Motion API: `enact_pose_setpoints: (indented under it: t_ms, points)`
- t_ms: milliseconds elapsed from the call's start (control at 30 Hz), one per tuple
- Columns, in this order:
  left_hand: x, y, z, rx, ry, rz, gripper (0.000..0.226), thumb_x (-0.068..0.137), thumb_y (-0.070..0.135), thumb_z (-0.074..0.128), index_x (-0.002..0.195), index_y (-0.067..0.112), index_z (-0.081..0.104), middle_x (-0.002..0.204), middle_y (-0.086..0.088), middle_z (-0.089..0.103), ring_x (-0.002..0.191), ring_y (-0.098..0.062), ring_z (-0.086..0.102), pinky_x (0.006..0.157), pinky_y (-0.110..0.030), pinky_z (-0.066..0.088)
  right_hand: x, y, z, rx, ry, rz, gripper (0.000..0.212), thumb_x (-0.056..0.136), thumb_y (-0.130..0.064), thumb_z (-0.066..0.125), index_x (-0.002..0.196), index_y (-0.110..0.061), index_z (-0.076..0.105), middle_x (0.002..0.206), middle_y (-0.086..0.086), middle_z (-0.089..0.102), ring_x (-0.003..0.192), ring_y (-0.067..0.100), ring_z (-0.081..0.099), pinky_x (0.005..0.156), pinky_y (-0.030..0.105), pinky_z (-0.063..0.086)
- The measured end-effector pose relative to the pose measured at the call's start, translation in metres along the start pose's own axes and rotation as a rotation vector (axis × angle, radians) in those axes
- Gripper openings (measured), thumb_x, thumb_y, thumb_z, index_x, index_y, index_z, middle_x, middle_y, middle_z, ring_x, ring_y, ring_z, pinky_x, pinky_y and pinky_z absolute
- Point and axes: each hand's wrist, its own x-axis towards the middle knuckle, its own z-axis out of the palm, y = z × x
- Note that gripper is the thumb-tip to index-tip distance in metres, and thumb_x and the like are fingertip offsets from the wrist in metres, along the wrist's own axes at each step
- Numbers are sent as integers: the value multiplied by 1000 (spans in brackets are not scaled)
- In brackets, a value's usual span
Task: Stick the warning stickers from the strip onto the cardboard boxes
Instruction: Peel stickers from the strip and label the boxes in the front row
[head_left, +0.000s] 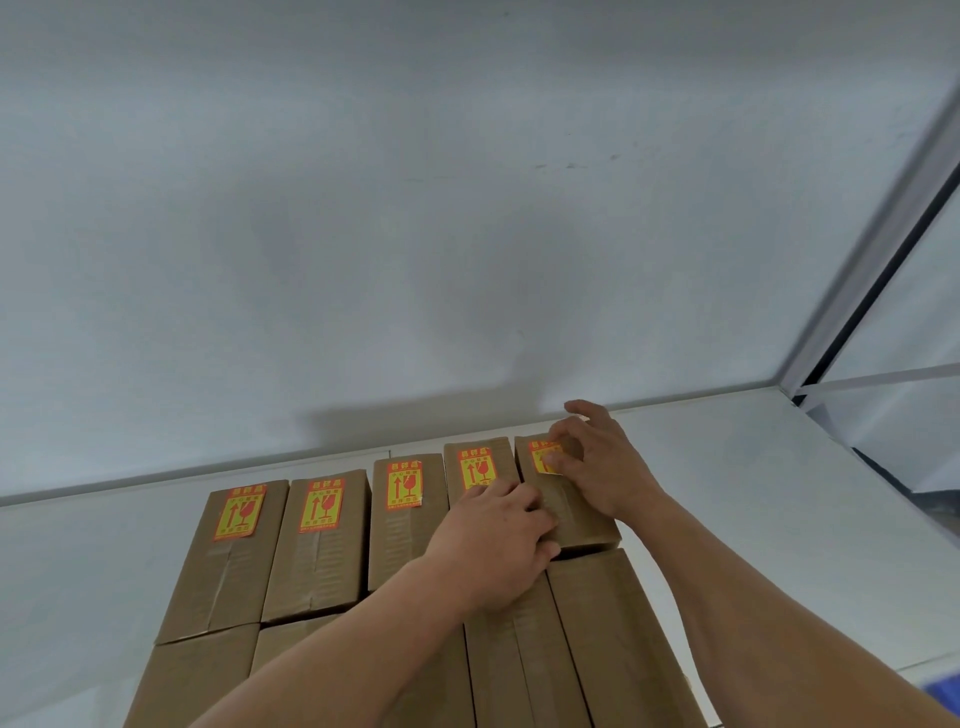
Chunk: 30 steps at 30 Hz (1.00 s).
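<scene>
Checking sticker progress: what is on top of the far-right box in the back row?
A yellow-and-red warning sticker, pressed by the right hand; its fingers cover most of the print. The left hand rests on the box's near end.

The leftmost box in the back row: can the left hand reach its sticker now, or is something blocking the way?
Probably yes. The left hand rests on boxes further right, and nothing stands over the leftmost box. Its sticker lies uncovered on top, so the way across looks free.
</scene>
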Motion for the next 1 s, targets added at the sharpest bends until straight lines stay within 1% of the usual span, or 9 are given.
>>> enact_pose_setpoints:
  t_ms: [133,267,333,400,467,633,700,833,1000]
  points:
    - [-2,0,1,-1,-7,-1,45,99,48,29,136,29,47,137,3,44,128,-20,32,108,-41,28,-7,1,-1,10,56,-13,17,87,-35,67,100,-34,56,152,-14,22,129,12,36,93,31,40]
    - [-2,-1,2,-3,1,-1,44,99,48,30,135,29,48,137,3,44,128,-20,32,107,-41,28,-8,6,4,24,54,-13,9,88,-34,66,93,-30,61,153,-14,25,129,12,37,94,30,37]
    - [-2,-1,3,-6,1,-2,44,99,48,30,135,29,48,137,3,44,128,-20,31,108,-41,28,-7,9,6,5,13,-8,19,91,-37,62,107,-30,66,154,-13,25,132,13,34,102,33,37]
    - [-3,-1,3,-5,4,0,44,99,47,30,135,29,48,137,3,44,128,-20,31,108,-41,27,-6,11,5,-13,-42,20,30,93,-42,57,122,-35,62,155,-12,24,135,14,30,108,37,35]
    - [-2,0,4,-1,8,5,44,99,46,30,135,29,47,137,3,43,128,-20,31,109,-41,26,-5,13,5,-14,-75,55,35,93,-46,55,128,-39,58,156,-11,23,137,15,27,111,40,31]
    - [-2,1,4,-11,15,3,42,100,44,29,135,29,47,137,4,43,128,-20,30,108,-41,26,-2,14,6,-51,-111,89,37,93,-47,54,130,-40,56,156,-9,26,140,18,22,114,42,27]
    - [-2,0,3,-14,19,0,41,100,42,28,135,29,48,136,4,43,127,-20,31,107,-41,27,0,10,3,-80,-126,72,37,93,-47,54,130,-42,55,157,-9,23,142,18,19,115,43,24]
    - [-2,-1,5,-4,29,8,40,100,40,29,133,29,49,133,4,44,125,-20,33,106,-41,30,1,4,3,-154,-181,11,45,90,-58,52,134,-49,47,159,-12,14,144,18,12,116,45,20]
    - [-2,-4,7,-4,35,4,39,100,41,30,133,31,49,133,4,45,125,-20,33,106,-42,30,3,0,11,-142,-211,33,45,89,-59,52,133,-50,48,159,-12,15,144,17,10,116,45,19]
